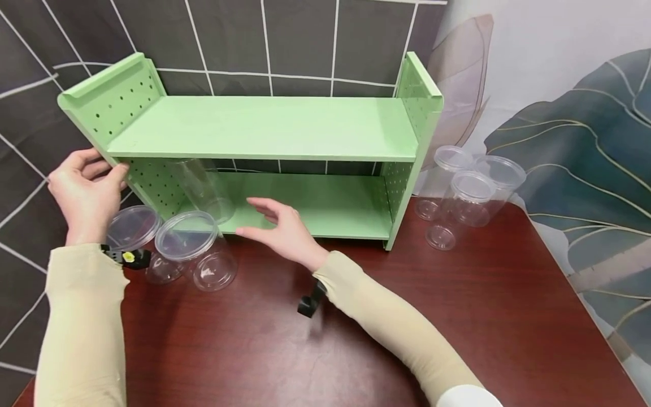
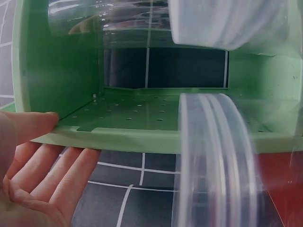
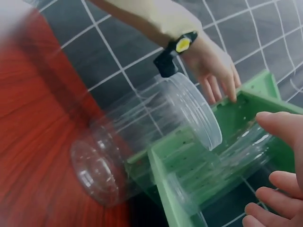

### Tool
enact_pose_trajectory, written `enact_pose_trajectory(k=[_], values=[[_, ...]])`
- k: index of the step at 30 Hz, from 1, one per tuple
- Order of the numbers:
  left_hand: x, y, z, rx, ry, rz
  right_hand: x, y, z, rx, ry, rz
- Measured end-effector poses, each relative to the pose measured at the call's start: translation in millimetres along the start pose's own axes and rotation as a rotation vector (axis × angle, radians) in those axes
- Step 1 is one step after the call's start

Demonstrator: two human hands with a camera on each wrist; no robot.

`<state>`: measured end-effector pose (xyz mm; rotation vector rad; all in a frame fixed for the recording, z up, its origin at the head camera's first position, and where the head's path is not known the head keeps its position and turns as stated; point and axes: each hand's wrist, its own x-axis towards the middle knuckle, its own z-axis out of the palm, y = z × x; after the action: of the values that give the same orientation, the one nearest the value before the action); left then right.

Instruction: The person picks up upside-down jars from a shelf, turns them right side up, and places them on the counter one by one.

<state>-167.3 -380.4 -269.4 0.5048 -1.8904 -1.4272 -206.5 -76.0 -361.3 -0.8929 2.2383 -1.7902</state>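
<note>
A light green two-tier shelf [image 1: 264, 125] with perforated side panels stands on the table against the wall. My left hand [image 1: 83, 189] grips the front edge of its left side panel, thumb on one face and fingers on the other, as the left wrist view shows. Inside the lower tier, near the left end, a clear plastic jar [image 1: 203, 192] stands, its top hidden under the upper board. Just right of that jar my right hand [image 1: 285, 229] hovers, thumb and fingers apart and nothing between them.
Two clear lidded jars, a rear one [image 1: 133, 226] and a front one [image 1: 189, 240], stand before the shelf's left end. Several more clear jars [image 1: 473, 189] cluster at the right. The reddish-brown table [image 1: 285, 339] spreads in front; a dark tiled wall [image 1: 300, 34] rises behind.
</note>
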Motion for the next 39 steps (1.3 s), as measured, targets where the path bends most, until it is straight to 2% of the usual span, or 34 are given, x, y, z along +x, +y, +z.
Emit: enact_pose_trajectory(k=[7, 14, 18, 24, 31, 39], values=[[3.4, 0.0, 0.3, 0.019, -0.007, 0.013, 41, -16, 26, 0.065, 0.024, 0.030], [1.2, -5.0, 0.2, 0.093, 0.005, 0.037, 78, -34, 47, -0.074, 0.092, 0.076], [0.7, -6.6, 0.8, 0.096, 0.001, 0.046, 91, -39, 56, -0.119, 0.110, 0.116], [1.8, -4.1, -1.3, 0.095, 0.005, 0.054, 101, -44, 66, -0.148, 0.112, 0.107], [-0.6, -3.0, -0.7, 0.099, 0.015, 0.035, 98, -42, 65, -0.208, 0.172, 0.089], [-0.4, -3.6, 0.2, 0.117, 0.015, 0.034, 92, -36, 61, -0.142, 0.197, 0.082]])
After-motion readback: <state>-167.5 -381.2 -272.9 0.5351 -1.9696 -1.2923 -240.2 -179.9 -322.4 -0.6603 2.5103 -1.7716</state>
